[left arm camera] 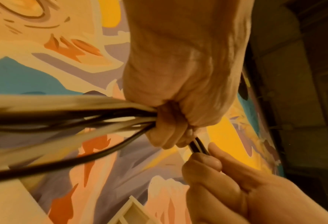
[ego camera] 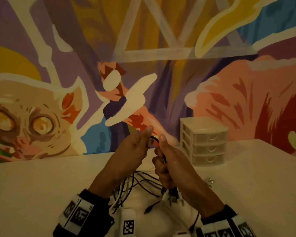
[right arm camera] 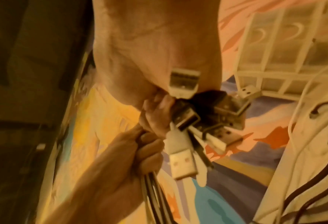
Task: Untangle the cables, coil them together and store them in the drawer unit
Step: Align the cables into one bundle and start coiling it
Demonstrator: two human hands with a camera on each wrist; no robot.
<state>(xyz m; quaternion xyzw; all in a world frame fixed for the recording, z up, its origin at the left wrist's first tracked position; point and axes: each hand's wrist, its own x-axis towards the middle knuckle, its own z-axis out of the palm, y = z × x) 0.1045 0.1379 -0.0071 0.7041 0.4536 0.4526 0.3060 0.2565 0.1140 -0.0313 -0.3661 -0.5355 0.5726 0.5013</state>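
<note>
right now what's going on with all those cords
A person holds a bundle of black and white cables above the white table. The right hand grips the bundle near its USB plugs, and the left hand pinches the strands just beyond. Loose lengths trail onto the table. The translucent three-drawer plastic unit stands shut behind.

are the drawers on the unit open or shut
Shut. In the head view all three drawers of the drawer unit sit flush with its frame, none pulled out, while both hands hold the cables in front of it.

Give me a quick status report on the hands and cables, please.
Both hands, left hand and right hand, grip the cables. Loose ends trail on the table. Drawer unit shut.
</note>
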